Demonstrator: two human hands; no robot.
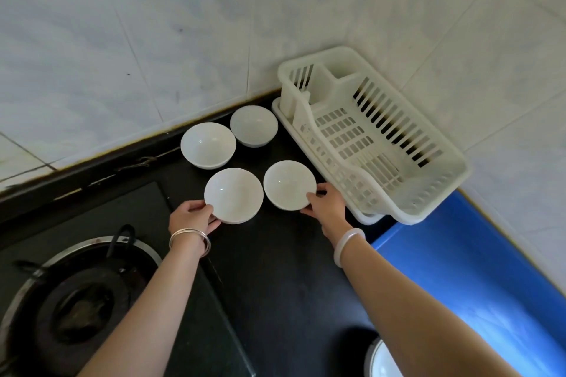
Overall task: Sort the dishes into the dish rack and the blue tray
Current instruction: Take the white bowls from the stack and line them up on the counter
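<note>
Beyond the left fingers (pixel 204 210), four bowls (pixel 233 195) crowd the counter (pixel 275 269) with narrow gaps. The dish rack (pixel 370 135) stands just beside the right fingers (pixel 315 197). Behind both wrists the counter lies open.

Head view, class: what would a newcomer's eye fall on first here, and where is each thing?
Four white bowls stand in a cluster on the black counter; the left hand grips the near-left bowl and the right hand the near-right bowl. To their right the empty white rack sits in the tiled corner, with the blue tray nearer the person.
</note>
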